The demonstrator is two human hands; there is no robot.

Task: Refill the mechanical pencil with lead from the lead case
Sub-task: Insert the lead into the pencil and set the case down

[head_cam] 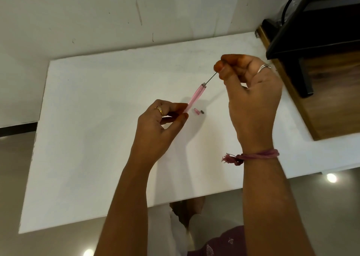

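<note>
- The left hand (157, 119) pinches the lower end of the pink mechanical pencil (195, 97), holding it tilted above the white bench (97, 139) with its open top up and away.
- The right hand (251, 92) has its grip closed on a thin dark lead (211, 79) between thumb and fingertips; the lead's lower end sits at the pencil's opening.
- Judged step: feeding the lead into the barrel. Keep lead and barrel in one line, hold lightly, and let it slide, since side pressure could snap it.
- The pink cap (197, 111) and a small dark piece (202, 111), likely the eraser, lie on the bench just beside the pencil.
- No lead case is visible.
</note>
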